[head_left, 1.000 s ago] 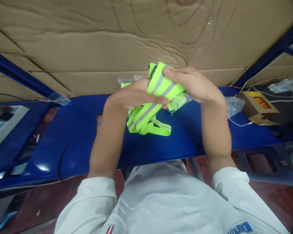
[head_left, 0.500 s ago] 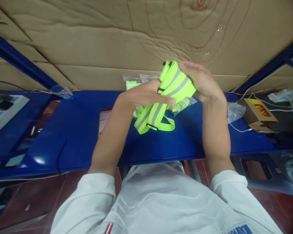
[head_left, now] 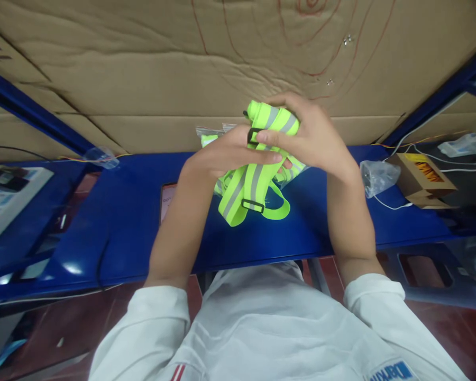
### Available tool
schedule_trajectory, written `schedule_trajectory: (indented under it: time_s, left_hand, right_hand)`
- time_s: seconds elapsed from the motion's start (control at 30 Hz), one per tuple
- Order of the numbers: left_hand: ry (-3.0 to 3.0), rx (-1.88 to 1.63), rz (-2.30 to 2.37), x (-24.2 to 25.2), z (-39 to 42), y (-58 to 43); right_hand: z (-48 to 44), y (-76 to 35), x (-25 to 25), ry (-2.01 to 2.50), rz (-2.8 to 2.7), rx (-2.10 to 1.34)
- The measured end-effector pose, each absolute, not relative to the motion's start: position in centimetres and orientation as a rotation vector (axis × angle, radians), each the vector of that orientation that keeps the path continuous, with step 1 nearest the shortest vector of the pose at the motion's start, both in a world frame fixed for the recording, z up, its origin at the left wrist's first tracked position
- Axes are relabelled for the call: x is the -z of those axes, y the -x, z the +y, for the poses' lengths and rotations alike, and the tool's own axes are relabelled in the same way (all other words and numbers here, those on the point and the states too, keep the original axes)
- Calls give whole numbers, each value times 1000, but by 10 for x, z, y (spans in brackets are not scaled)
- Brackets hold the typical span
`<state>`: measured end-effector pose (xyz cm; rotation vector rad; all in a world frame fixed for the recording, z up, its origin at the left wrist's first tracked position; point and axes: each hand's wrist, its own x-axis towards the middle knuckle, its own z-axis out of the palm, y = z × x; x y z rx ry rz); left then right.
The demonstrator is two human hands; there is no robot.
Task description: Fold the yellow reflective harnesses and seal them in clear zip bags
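Right hand (head_left: 310,133) curls around reflective strap (head_left: 256,179)

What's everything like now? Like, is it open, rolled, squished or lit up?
Green strap, rolled at top, looped below
Left hand, gripping the strap
Right hand, gripping the strap's rolled top
Lower buckle, threaded on the strap
Phone, screen lit, partly hidden
Clear bag on right, crumpled
Sleeves, rolled up

Matt cloth strap (head_left: 256,179), plastic-looking buckle (head_left: 253,202), glossy tabletop (head_left: 289,235), creased cardboard (head_left: 143,79)
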<state>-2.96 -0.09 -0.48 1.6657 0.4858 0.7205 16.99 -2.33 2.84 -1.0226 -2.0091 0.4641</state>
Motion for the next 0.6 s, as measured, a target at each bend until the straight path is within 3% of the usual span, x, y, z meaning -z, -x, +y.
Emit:
schedule_trajectory:
  time_s: [0.17, 0.6]
  left_hand:
    - [-1618, -699, 519, 10, 3, 28]
    - [-1557, -578, 414, 24, 10, 18]
  right_hand:
    - [-23, -175, -33, 1010, -2046, -412]
    - [-5, -193, -25, 1001, -1711, -726]
